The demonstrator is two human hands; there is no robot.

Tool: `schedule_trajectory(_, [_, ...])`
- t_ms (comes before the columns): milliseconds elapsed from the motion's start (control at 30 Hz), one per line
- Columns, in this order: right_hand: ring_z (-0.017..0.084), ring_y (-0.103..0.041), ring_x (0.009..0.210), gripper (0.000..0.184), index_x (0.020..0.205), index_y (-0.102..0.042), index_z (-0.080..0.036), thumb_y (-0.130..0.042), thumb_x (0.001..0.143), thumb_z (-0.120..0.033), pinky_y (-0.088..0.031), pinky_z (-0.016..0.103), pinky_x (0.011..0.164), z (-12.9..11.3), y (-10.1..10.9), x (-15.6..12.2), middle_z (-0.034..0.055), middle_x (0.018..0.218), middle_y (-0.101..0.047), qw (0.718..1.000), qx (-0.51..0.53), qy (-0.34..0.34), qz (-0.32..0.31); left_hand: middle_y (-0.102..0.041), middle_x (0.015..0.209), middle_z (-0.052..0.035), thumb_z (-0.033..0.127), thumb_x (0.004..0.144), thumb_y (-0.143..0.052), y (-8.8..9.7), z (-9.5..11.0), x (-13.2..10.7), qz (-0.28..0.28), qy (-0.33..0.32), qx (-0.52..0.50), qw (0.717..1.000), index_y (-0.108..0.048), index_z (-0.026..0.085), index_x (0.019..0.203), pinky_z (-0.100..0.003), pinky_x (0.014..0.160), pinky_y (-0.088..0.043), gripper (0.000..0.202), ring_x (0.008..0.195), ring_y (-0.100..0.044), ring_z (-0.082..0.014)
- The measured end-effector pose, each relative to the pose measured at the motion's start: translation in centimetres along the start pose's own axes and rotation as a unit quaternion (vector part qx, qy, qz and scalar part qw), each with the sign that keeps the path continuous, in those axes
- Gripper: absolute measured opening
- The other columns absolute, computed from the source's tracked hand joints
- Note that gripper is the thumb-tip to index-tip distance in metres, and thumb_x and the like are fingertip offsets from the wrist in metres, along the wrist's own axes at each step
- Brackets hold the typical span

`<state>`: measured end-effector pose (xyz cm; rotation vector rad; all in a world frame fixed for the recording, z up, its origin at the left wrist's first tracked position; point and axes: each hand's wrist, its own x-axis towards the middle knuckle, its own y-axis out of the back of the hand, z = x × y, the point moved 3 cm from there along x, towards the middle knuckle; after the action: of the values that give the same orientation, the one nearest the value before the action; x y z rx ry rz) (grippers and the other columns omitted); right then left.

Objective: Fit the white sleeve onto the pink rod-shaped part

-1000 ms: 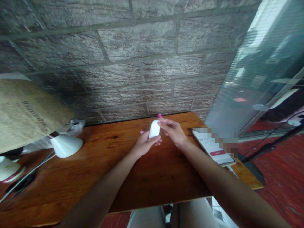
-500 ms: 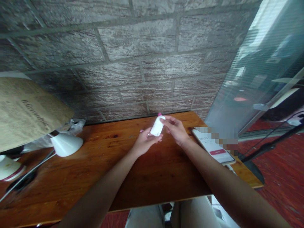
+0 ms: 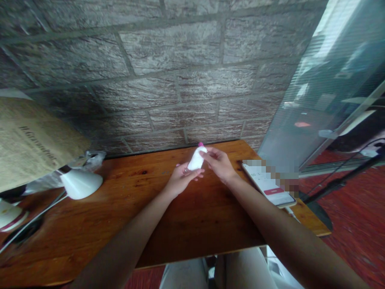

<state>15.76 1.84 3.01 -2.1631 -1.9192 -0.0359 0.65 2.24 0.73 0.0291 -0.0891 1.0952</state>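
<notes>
Around the lower end of the white object [image 3: 197, 159], the left hand [image 3: 179, 179] closes its thumb and fingers, holding it tilted over the tabletop [image 3: 192, 216]. At the white object's upper right edge, the right hand [image 3: 221, 164] grips with thumb and fingers drawn narrow. Just beyond the white object shows a pink tip [image 3: 201, 144]; whether they are joined, I cannot tell. Right of the white object lies a phone [image 3: 272, 189]; well to its left stand a white cone [image 3: 82, 184] and a brown bag [image 3: 33, 140]. Behind it rises a brick wall [image 3: 156, 52].
</notes>
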Motion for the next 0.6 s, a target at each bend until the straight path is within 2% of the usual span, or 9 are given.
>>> schedule_trajectory(233, [0.005, -0.038, 0.046, 0.047, 0.092, -0.067, -0.014, -0.076, 0.066, -0.052, -0.028, 0.022, 0.042, 0.16, -0.04, 0.01, -0.0022, 0.068, -0.059, 1.0, 0.0, 0.004, -0.009, -0.075, 0.098, -0.0143, 0.036, 0.075, -0.076, -0.14, -0.27, -0.07, 0.005, 0.019, -0.021, 1.0, -0.066, 0.011, 0.105, -0.03, 0.071, -0.053, 0.04, 0.082, -0.072, -0.0214])
schedule_trajectory(600, [0.007, -0.044, 0.052, 0.046, 0.094, -0.067, -0.017, -0.075, 0.067, -0.052, -0.032, 0.021, 0.043, 0.21, -0.22, -0.11, 0.0001, 0.074, -0.061, 1.0, -0.013, 0.022, -0.008, -0.076, 0.093, -0.0144, 0.042, 0.074, -0.076, -0.21, -0.53, 0.05, 0.017, 0.008, -0.043, 0.999, -0.066, 0.01, 0.102, -0.033, 0.072, -0.055, 0.043, 0.079, -0.072, -0.0225])
